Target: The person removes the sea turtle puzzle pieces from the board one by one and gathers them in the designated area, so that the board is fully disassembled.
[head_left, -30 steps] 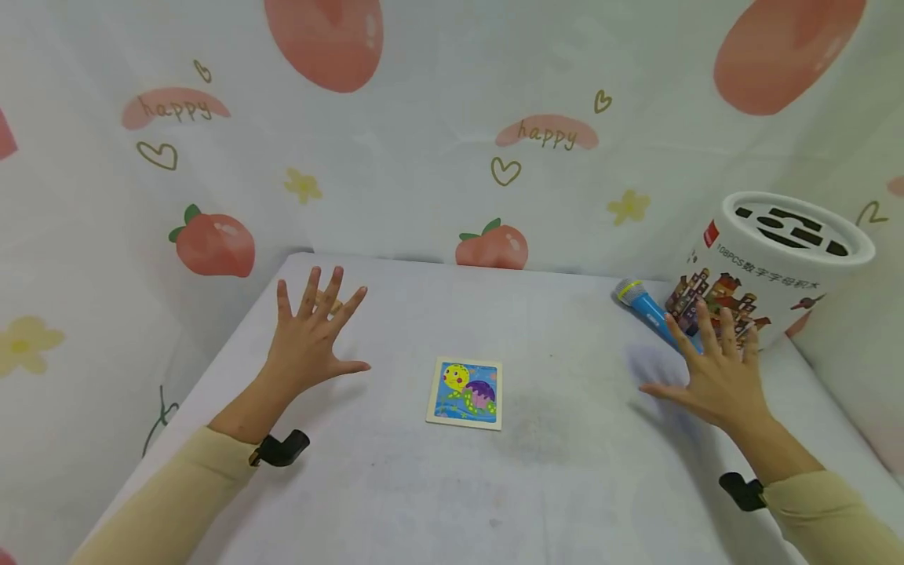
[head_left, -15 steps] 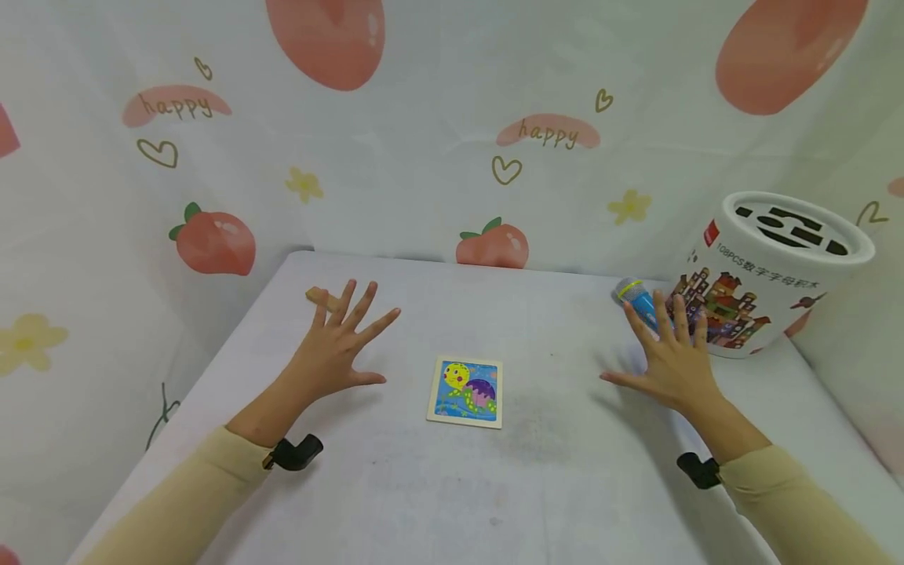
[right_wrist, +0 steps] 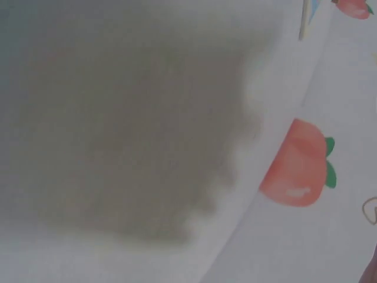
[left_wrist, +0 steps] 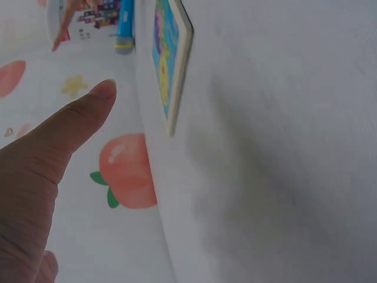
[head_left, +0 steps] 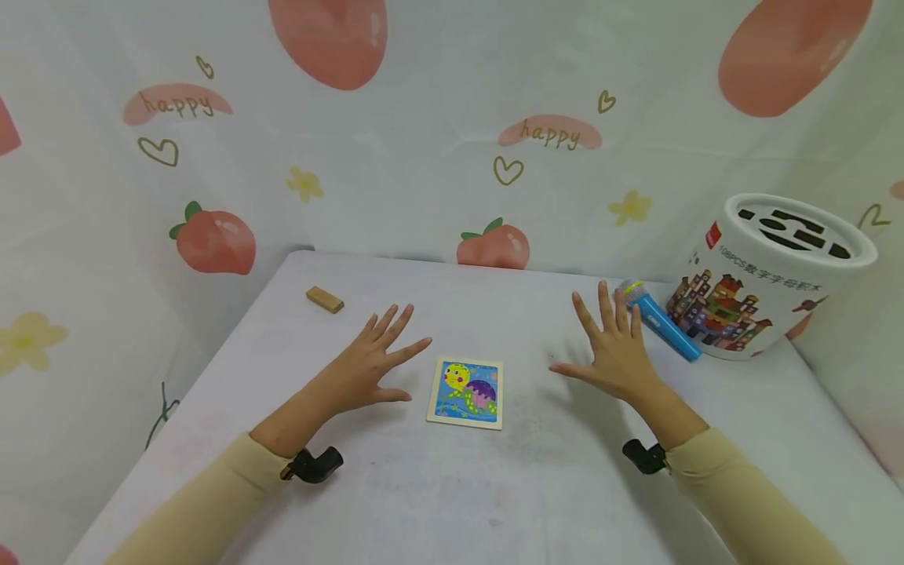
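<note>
A square picture puzzle point(head_left: 465, 392) with a yellow and purple turtle on blue lies flat on the white table, between the hands in the head view. My left hand point(head_left: 367, 369) hovers to its left with the fingers spread, holding nothing. On the other side my right hand point(head_left: 617, 353) is also raised above the table, fingers apart and nothing in it. The left wrist view shows the thumb point(left_wrist: 76, 121) stretched out beside the puzzle point(left_wrist: 168, 59). In the right wrist view only the puzzle's edge and a sliver of the hand appear.
A small wooden block point(head_left: 325, 299) lies at the back left of the table point(head_left: 494, 502). At the back right, a blue toy microphone point(head_left: 661, 321) lies beside a large white bucket point(head_left: 763, 275) with a slotted lid. A patterned cloth point(head_left: 410, 157) hangs behind.
Both hands have moved inward toward the puzzle, the left going right and the right going left. The wooden block and more of the microphone are now uncovered. The puzzle has stayed put.
</note>
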Action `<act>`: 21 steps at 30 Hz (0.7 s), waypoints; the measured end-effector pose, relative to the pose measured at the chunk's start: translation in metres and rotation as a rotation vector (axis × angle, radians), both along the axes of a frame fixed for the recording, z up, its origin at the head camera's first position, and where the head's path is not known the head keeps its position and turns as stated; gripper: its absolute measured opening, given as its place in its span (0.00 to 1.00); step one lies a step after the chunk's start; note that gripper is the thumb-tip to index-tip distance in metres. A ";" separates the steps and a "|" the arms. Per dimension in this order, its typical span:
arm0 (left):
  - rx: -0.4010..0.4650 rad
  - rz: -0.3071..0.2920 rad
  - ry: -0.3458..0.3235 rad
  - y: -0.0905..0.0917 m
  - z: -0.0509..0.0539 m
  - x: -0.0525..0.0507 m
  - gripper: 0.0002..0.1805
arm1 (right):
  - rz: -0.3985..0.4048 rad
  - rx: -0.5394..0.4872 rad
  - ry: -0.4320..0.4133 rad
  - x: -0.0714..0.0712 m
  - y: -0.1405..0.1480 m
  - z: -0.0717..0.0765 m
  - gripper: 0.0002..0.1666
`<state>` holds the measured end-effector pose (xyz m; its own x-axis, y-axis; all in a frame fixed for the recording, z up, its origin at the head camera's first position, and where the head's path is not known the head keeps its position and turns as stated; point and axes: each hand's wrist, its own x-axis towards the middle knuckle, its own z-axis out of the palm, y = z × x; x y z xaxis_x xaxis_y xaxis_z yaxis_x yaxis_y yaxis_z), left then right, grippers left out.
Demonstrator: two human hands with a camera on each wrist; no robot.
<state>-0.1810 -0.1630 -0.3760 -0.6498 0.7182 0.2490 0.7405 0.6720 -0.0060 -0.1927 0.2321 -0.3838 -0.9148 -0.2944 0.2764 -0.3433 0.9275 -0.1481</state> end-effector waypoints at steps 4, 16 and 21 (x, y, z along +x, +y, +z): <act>0.065 -0.040 -0.053 0.008 -0.003 0.002 0.46 | 0.002 -0.050 -0.053 -0.003 -0.019 -0.002 0.65; 0.082 -0.014 -0.409 0.028 -0.013 0.005 0.39 | 0.085 -0.206 -0.195 -0.015 -0.067 -0.001 0.62; 0.058 0.100 -0.579 0.037 -0.018 0.005 0.38 | 0.133 -0.357 -0.252 -0.019 -0.084 0.001 0.57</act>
<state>-0.1757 -0.1263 -0.3936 -0.7557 0.6420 -0.1294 0.5452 0.7261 0.4189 -0.2116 0.1479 -0.3829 -0.9274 -0.3401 0.1556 -0.3678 0.7536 -0.5449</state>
